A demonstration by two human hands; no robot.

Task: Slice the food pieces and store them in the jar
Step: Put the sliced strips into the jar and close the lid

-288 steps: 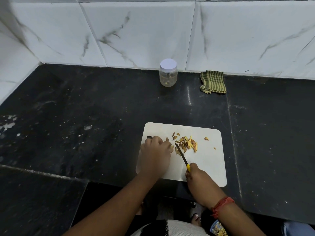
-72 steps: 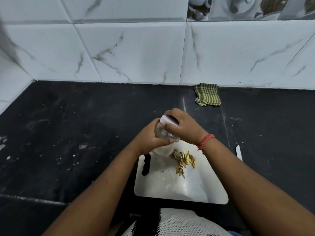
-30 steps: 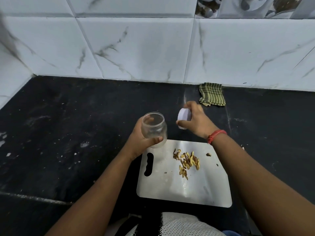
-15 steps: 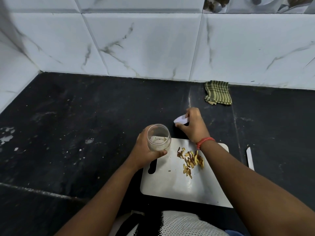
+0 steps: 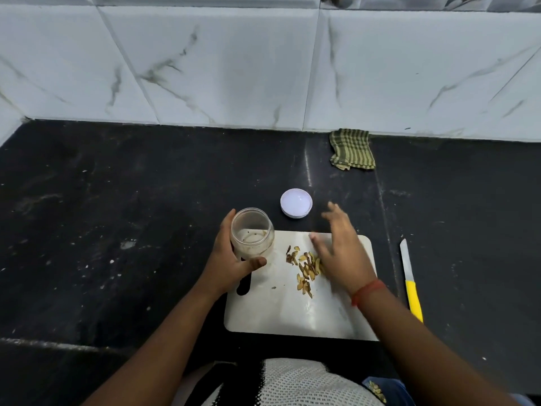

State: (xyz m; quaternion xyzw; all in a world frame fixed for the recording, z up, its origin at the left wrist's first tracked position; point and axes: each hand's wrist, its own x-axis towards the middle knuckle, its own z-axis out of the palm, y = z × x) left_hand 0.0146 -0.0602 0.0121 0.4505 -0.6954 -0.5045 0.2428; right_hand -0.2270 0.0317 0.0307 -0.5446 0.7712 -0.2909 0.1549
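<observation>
Lid (image 5: 296, 203) now lies released beyond the board (image 5: 292, 315), right hand (image 5: 341, 253) fingers spread, left hand (image 5: 231, 259) gripping jar (image 5: 252, 234)

White cutting board (image 5: 292, 315) on a black counter (image 5: 117, 230). Clear jar (image 5: 252, 234); white lid (image 5: 296, 202) at 12 o'clock of the board. Food slices (image 5: 304, 268) — yellow-brown. Knife (image 5: 411, 281) at 3 o'clock — yellow handle. Cloth (image 5: 351, 150): green checked. Wall tiles (image 5: 205, 63): white, grey-veined.

Dim, wide-angle warp, right hand (image 5: 341, 253) blurred
</observation>
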